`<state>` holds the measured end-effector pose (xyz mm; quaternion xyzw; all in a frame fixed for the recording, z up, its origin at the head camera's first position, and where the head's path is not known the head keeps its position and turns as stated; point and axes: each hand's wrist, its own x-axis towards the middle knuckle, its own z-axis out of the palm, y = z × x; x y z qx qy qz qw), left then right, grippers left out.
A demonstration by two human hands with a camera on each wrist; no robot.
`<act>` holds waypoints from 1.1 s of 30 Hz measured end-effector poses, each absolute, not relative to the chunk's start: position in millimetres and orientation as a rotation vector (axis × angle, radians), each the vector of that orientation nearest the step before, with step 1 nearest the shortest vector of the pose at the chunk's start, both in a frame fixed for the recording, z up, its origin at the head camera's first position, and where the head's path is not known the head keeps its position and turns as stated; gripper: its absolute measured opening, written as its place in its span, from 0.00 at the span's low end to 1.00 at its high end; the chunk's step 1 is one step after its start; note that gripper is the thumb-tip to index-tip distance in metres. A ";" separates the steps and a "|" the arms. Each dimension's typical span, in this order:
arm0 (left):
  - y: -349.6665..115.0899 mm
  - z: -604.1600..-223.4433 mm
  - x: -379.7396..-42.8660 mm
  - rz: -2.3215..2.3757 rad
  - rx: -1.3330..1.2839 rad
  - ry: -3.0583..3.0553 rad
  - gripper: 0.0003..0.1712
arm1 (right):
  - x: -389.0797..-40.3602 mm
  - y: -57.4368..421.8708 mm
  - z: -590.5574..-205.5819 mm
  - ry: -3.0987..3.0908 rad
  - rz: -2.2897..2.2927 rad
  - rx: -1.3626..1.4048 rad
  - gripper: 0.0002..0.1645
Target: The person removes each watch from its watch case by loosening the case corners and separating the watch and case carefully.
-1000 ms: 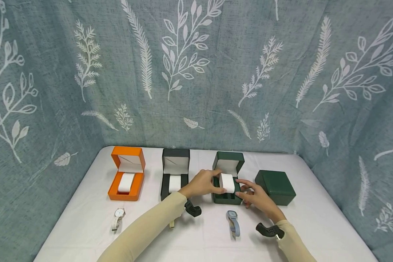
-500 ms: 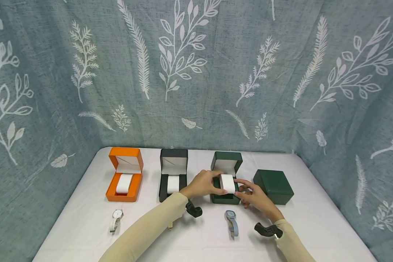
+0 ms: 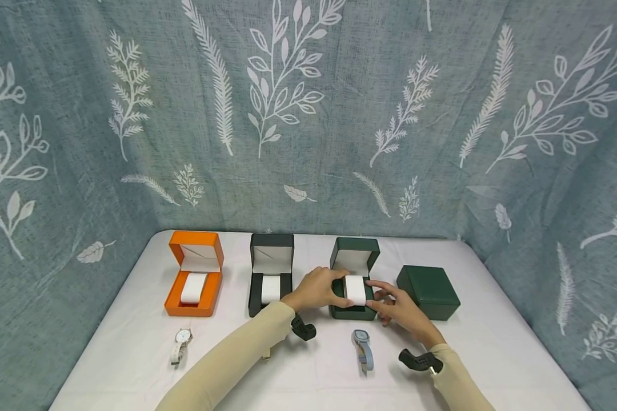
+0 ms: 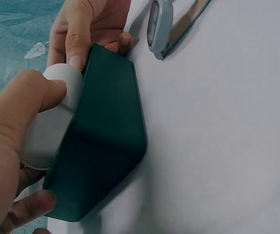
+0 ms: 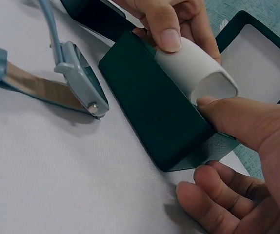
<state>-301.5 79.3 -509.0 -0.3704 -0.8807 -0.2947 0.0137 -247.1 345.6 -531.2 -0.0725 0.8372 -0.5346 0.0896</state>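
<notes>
A white watch cushion (image 3: 355, 290) sits partly inside the open green watch box (image 3: 352, 313), its top standing above the rim. My left hand (image 3: 316, 288) grips the cushion from the left, the thumb over its front side in the left wrist view. From the right, my right hand (image 3: 401, 308) pinches the cushion's end, with the thumb on its edge (image 5: 215, 90) in the right wrist view. That hand's lower fingers lie curled outside the box wall. A light-blue watch (image 3: 363, 349) lies in front of the box. The cushion's underside is hidden.
To the left stand an open black watch box (image 3: 257, 294) and an open orange one (image 3: 190, 311), each with a white cushion. A closed green box (image 3: 428, 291) is at right. A white-strapped watch (image 3: 181, 345) lies at left; another strap end (image 3: 266, 354) shows beside the left sleeve.
The white cushion has straightened and sunk slightly lower into the green box, both hands staying on it. The head view has shifted a little.
</notes>
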 end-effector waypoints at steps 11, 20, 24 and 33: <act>78.9 -509.5 -300.7 -0.841 -1.157 -2.759 0.40 | -247.9 344.2 -530.1 2.488 -1.594 -0.225 0.40; 80.4 -508.5 -301.2 -0.840 -1.138 -2.805 0.42 | -248.3 344.5 -530.4 2.492 -1.597 -0.219 0.39; 79.7 -507.4 -301.5 -0.836 -1.153 -2.820 0.43 | -248.3 345.1 -530.7 2.500 -1.595 -0.235 0.39; 77.9 -509.3 -300.7 -0.826 -1.157 -2.817 0.42 | -249.4 344.2 -531.5 2.494 -1.600 -0.212 0.39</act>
